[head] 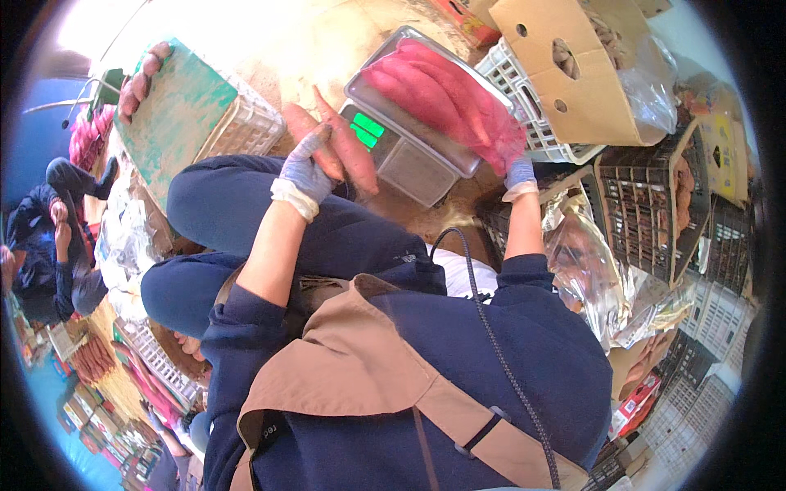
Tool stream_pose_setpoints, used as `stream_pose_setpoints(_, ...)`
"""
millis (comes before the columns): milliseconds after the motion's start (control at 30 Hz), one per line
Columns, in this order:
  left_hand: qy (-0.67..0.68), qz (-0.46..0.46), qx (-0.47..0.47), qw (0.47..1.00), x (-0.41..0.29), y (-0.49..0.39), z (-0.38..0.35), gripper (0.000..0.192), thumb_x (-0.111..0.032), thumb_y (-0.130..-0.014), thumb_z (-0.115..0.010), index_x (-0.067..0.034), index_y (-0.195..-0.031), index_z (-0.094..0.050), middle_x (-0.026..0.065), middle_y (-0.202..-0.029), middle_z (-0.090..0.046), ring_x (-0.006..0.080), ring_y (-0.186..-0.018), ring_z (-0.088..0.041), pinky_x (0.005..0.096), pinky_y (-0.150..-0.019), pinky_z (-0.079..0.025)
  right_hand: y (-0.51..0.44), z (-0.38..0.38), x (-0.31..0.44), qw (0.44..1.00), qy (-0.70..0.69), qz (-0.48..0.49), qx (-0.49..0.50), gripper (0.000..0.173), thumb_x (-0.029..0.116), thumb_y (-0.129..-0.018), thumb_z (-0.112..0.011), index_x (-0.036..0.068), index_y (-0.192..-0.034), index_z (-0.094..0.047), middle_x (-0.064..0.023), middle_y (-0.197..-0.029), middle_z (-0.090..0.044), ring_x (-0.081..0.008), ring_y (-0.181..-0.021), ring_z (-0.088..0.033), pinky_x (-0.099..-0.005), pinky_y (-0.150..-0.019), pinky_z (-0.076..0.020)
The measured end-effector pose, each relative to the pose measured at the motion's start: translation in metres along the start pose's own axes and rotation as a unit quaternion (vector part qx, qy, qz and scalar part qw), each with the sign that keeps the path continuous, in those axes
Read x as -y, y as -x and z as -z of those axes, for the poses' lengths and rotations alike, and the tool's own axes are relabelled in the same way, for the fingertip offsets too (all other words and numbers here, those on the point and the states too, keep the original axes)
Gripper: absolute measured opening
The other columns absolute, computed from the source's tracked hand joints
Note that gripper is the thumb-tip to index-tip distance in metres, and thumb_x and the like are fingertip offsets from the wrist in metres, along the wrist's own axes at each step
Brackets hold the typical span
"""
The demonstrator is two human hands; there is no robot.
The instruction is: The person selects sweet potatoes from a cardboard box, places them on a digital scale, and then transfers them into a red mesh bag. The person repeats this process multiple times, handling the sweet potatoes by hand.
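Note:
My left hand (305,162), in a whitish glove, holds two long sweet potatoes (349,144) just beside the lit green display of a digital scale (419,169). On the scale's metal tray (402,113) lies a pink mesh bag of sweet potatoes (430,92). My right hand (521,175), also gloved, grips the gathered end of that bag at the tray's right side; its fingertips are partly hidden by the mesh.
A green-topped board (178,104) with several sweet potatoes stands at the left by a white crate (245,123). A cardboard box (571,67) rests on a white plastic crate (522,98) at the right, near a dark crate (645,199). Another person (52,245) sits far left.

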State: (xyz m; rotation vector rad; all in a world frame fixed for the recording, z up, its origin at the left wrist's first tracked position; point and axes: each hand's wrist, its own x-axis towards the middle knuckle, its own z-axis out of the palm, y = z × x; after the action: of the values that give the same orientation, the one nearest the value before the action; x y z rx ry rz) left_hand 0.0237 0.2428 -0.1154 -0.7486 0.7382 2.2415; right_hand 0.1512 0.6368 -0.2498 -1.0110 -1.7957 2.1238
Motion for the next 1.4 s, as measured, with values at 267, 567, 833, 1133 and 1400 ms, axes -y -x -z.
stream_pose_setpoints(267,0.007,0.016,0.028,0.999,-0.004,-0.005,0.01,0.056,-0.02,-0.084,-0.071,-0.002,-0.131,-0.047,0.0107,-0.124,-0.057,0.0249,-0.115,-0.054,0.0367,-0.105,-0.04,0.027,-0.013,0.037,0.945,-0.327,-0.001,-0.008,0.034,0.024,-0.093,-0.057,0.005,-0.121,-0.057,-0.0071,-0.097,-0.065,-0.0163,-0.083,-0.062,-0.0304,-0.074,-0.0513)
stream_pose_setpoints(567,0.015,0.021,0.012,1.0,-0.005,-0.008,0.015,0.05,-0.019,-0.087,-0.068,-0.004,-0.131,-0.048,0.0083,-0.125,-0.058,0.0227,-0.116,-0.054,0.0357,-0.106,-0.039,0.023,0.003,0.057,0.782,0.486,0.286,-0.267,0.024,0.027,-0.083,-0.072,0.006,-0.094,-0.067,-0.0119,-0.094,-0.067,-0.0311,-0.08,-0.062,-0.0403,-0.075,-0.0495)
stream_pose_setpoints(833,0.043,0.037,0.046,0.997,-0.006,-0.014,0.022,0.056,-0.018,-0.087,-0.068,-0.004,-0.135,-0.044,0.0106,-0.131,-0.053,0.0252,-0.122,-0.05,0.0371,-0.11,-0.035,-0.013,0.023,0.02,0.967,-0.155,-0.153,0.131,0.048,0.048,-0.09,-0.055,0.003,-0.102,-0.067,-0.0135,-0.091,-0.07,-0.0216,-0.073,-0.064,-0.0364,-0.061,-0.05)
stream_pose_setpoints(1133,0.017,0.017,0.039,0.999,-0.004,-0.01,0.014,0.059,-0.016,-0.085,-0.07,-0.001,-0.135,-0.042,0.0132,-0.127,-0.055,0.0275,-0.118,-0.053,0.0372,-0.107,-0.039,-0.032,0.036,0.0,0.984,0.027,-0.123,0.124,0.04,0.035,-0.092,-0.052,0.008,-0.122,-0.057,-0.0082,-0.102,-0.067,-0.0208,-0.082,-0.063,-0.034,-0.068,-0.0505)
stream_pose_setpoints(1400,0.01,0.029,0.053,0.998,-0.001,-0.013,0.006,0.059,-0.018,-0.086,-0.068,0.001,-0.134,-0.041,0.0162,-0.128,-0.053,0.031,-0.12,-0.05,0.0414,-0.108,-0.036,-0.043,-0.003,0.001,0.992,0.032,-0.059,0.109,0.041,0.033,-0.09,-0.056,0.008,-0.123,-0.056,-0.0069,-0.104,-0.065,-0.0199,-0.087,-0.061,-0.0328,-0.076,-0.0489)
